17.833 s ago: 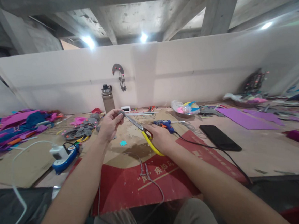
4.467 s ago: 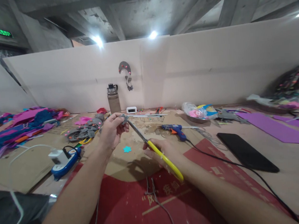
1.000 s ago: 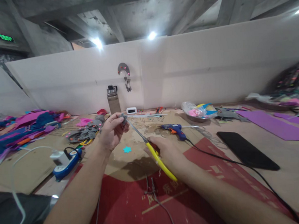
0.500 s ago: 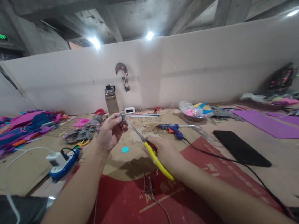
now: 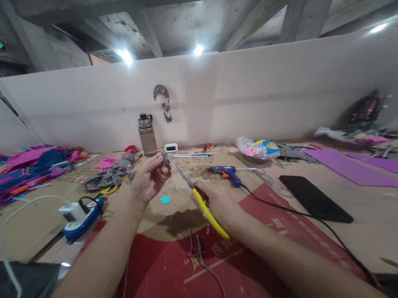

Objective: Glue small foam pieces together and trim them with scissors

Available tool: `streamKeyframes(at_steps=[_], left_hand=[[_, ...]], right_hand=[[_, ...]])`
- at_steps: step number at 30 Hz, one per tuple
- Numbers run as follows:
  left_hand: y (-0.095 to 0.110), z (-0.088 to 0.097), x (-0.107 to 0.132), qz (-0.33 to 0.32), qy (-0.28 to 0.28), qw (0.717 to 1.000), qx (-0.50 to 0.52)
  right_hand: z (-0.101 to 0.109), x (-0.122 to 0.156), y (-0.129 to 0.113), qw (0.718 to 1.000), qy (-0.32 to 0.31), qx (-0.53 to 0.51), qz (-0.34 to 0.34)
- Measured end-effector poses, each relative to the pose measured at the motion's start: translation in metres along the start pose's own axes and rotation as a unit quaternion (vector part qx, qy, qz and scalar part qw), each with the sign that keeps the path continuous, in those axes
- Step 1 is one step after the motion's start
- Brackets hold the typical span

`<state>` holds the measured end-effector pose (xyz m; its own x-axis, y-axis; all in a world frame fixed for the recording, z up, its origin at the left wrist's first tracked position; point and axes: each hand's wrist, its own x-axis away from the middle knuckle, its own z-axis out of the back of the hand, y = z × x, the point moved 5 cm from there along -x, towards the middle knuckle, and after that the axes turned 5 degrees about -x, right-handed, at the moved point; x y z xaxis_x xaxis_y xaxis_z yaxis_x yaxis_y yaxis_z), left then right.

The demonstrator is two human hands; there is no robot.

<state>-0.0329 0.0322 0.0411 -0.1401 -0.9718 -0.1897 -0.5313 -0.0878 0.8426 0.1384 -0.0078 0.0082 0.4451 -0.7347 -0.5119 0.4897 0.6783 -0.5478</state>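
My left hand (image 5: 150, 178) pinches a small grey felt piece (image 5: 165, 158) between thumb and fingers, held up over the table. My right hand (image 5: 216, 201) is closed around yellow-handled scissors (image 5: 203, 203), whose blades point up and left. The blade tips are close to the felt piece; whether they touch it I cannot tell. Below the hands, a turquoise flower-shaped cutout (image 5: 165, 199) lies on the brown cardboard. Nearer to me, grey cord (image 5: 200, 251) trails over the red part of the board (image 5: 167, 283).
A blue glue gun (image 5: 228, 174) lies right of my hands, its cable running past a black phone (image 5: 314, 198). At left are a power strip (image 5: 81, 225) and grey felt pieces (image 5: 108, 175). Behind stand a bottle (image 5: 147, 136) and a small white clock (image 5: 171, 148).
The felt piece and left fingers have turned slightly, and the scissor blades sit a little lower relative to them. The whole view has shifted slightly. Both grips are unchanged.
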Motion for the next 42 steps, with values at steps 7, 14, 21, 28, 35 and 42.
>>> streamKeyframes(at_steps=[7, 14, 21, 28, 35, 42], left_hand=[[0.001, 0.0, 0.0, -0.009, -0.028, 0.999, -0.029], [0.003, -0.002, 0.0, -0.03, -0.042, 0.997, -0.051], [0.014, 0.008, -0.005, -0.138, 0.045, 0.986, -0.08], [0.02, 0.008, -0.001, -0.218, 0.061, 0.962, -0.151], [0.025, 0.0, 0.003, -0.241, 0.061, 0.948, -0.199], [0.027, -0.001, 0.004, -0.249, 0.054, 0.941, -0.224]], right_hand=[[0.001, 0.0, 0.0, 1.0, 0.004, 0.006, -0.008], [0.001, -0.001, 0.0, 1.0, 0.017, -0.014, 0.005], [0.005, -0.006, 0.003, 0.997, 0.007, -0.063, -0.038], [0.001, -0.004, 0.005, 0.998, -0.002, -0.055, -0.034], [0.004, -0.004, 0.002, 0.999, 0.018, -0.029, -0.005], [0.005, -0.004, 0.001, 1.0, 0.019, -0.013, 0.005]])
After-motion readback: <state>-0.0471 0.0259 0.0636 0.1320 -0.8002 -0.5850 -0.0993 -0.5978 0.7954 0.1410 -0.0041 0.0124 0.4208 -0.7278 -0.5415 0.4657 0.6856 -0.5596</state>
